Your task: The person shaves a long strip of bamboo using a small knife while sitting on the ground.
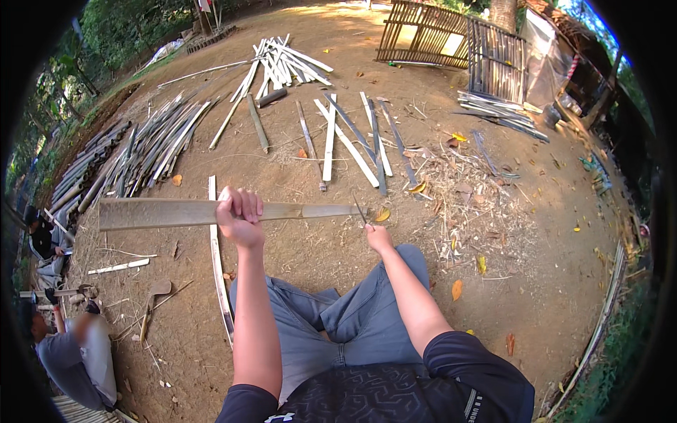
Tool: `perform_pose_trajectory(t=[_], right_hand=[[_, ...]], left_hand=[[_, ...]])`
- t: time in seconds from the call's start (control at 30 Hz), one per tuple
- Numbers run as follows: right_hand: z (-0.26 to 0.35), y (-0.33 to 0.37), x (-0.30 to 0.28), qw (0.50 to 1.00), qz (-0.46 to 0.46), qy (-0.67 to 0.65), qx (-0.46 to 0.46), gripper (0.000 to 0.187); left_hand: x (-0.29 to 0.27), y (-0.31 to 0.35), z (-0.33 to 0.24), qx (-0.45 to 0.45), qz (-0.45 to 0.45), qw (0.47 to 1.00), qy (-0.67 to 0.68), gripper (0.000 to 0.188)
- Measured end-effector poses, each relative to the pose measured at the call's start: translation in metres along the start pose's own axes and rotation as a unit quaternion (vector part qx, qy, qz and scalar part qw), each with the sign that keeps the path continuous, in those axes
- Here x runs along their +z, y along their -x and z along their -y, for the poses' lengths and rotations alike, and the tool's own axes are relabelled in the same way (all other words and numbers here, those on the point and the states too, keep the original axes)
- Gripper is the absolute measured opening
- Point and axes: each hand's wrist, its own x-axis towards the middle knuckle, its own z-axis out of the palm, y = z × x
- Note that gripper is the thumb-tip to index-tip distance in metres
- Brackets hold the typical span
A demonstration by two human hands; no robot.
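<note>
Bamboo strip [155, 213], long, flat, pale tan, lies crosswise in front of the person's knees, wide end at L, narrow end at R. L hand [240, 215] is clenched round it L of its middle, fingers curled over w/ knuckles up; palm & the bit of strip under the fingers are hidden. R hand [379, 238] is closed round a thin dark-bladed knife [360, 209]; handle's mostly lost in the fist. Blade slants up by strip's narrow end; can't tell if edge touches or just overlaps. Yellow leaf [383, 213] on the ground just beyond that end.

Narrow whitish bamboo slat [216, 261] runs on the dirt under the held strip, partly covered by it & by L forearm. Pale shavings heap [465, 190] at R; whitish split-bamboo pile [285, 67] farther off, dark bamboo pole stack [159, 144] upper L.

Co-worker in grey shirt [67, 363], lower L, is near the dark rim; another person [44, 236] behind, partly lost in shadow, hands hard to make out.
</note>
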Motion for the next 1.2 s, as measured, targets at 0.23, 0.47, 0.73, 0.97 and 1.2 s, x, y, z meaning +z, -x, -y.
perform_pose_trajectory(t=[0.23,0.47,0.73,0.97,1.2], right_hand=[[-0.031,-0.010,-0.003,0.991,-0.017,-0.115,-0.073,0.046],[-0.005,0.029,-0.011,0.983,0.072,-0.130,-0.104,0.045],[-0.037,0.005,-0.003,0.984,0.058,-0.078,-0.147,0.044],[-0.007,0.018,-0.009,0.978,0.068,-0.188,-0.055,0.043],[-0.004,0.021,-0.020,0.960,0.095,-0.262,0.017,0.040]], left_hand=[[0.036,0.006,-0.001,-0.046,0.096,0.994,0.017,0.033],[0.038,-0.002,-0.032,-0.056,0.146,0.988,0.009,0.040],[0.051,0.021,0.032,0.063,0.008,0.975,-0.211,0.077],[0.050,0.058,0.077,0.063,-0.042,0.973,-0.216,0.058],[0.052,0.054,0.097,0.068,0.017,0.976,-0.207,0.052]])
